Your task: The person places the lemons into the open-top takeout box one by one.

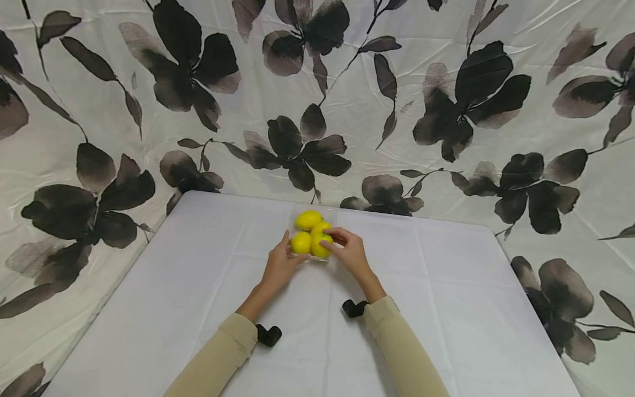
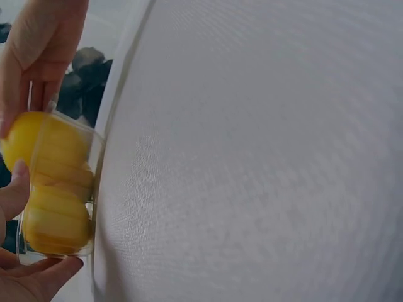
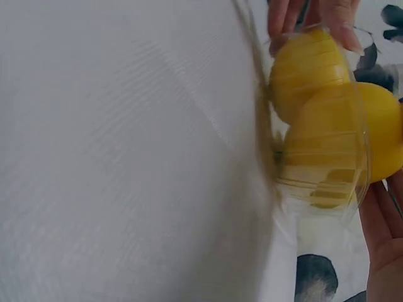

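Note:
A clear plastic container (image 1: pixel 329 214) full of several yellow lemons (image 1: pixel 308 220) sits near the table's far edge. My left hand (image 1: pixel 280 266) grips its left side, the thumb along the front. In the left wrist view, fingers of that hand (image 2: pixel 39 280) lie against the container's end, with the thumb by the rim. My right hand (image 1: pixel 351 252) pinches the front right lemon (image 1: pixel 319 247) between thumb and fingers. That lemon (image 3: pixel 382 129) rises above the container's rim in the right wrist view, while its lower part shows through the clear wall.
White cloth covers the table (image 1: pixel 317 331), with fold creases running across it. Behind and beside it hangs a pale curtain (image 1: pixel 377 121) with dark flowers. A black wrist device (image 1: pixel 269 335) sits at the left cuff, another black device (image 1: pixel 354 309) at the right.

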Tool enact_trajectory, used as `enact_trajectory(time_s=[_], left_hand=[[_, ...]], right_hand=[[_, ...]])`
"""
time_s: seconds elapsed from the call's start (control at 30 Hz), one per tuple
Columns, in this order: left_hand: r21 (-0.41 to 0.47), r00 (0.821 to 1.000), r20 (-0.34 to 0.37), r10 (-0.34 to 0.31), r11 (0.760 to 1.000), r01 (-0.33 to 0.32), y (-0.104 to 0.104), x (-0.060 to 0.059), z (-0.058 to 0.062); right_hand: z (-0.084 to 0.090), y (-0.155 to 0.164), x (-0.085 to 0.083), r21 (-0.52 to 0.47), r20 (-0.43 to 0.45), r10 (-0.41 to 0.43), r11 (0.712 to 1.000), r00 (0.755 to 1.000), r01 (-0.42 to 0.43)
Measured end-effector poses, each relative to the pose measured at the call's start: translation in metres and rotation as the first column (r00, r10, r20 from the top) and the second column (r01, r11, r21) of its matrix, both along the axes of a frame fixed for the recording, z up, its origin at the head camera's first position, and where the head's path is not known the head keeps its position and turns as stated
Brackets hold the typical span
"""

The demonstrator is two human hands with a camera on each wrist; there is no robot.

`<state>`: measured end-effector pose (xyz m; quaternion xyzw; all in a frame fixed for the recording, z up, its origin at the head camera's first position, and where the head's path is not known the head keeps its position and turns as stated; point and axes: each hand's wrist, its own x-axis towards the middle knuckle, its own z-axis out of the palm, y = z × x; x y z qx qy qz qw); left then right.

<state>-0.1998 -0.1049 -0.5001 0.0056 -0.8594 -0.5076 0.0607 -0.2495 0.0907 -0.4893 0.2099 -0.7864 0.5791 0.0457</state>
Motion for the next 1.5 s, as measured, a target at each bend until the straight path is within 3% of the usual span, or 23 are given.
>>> enact_trajectory(time_s=[0.27,0.47,0.67,1.27,1.5], left_hand=[[0.001,1.000,-0.018,-0.025,1.000,0.025,0.000,0.001,0.000],[-0.018,0.999,-0.030,-0.028,0.999,0.027,0.000,0.000,0.000],[-0.033,1.000,-0.008,-0.015,0.999,0.015,0.000,0.001,0.002],[-0.153,0.999,-0.037,0.027,0.988,-0.032,0.006,0.007,0.013],[-0.204,0.999,-0.031,0.021,0.979,-0.027,0.004,0.006,0.014]], right_hand=[[-0.003,0.001,0.002,0.142,-0.134,-0.001,0.990,0.991,0.020],[-0.001,0.002,0.001,0.174,-0.112,-0.016,0.984,0.994,0.035],[0.003,0.004,0.002,0.173,-0.062,0.023,0.985,0.998,-0.012],[0.016,0.016,0.010,0.204,-0.198,-0.028,0.977,0.980,0.069],[0.021,0.020,0.018,0.266,-0.176,-0.081,0.956,0.981,0.127]])
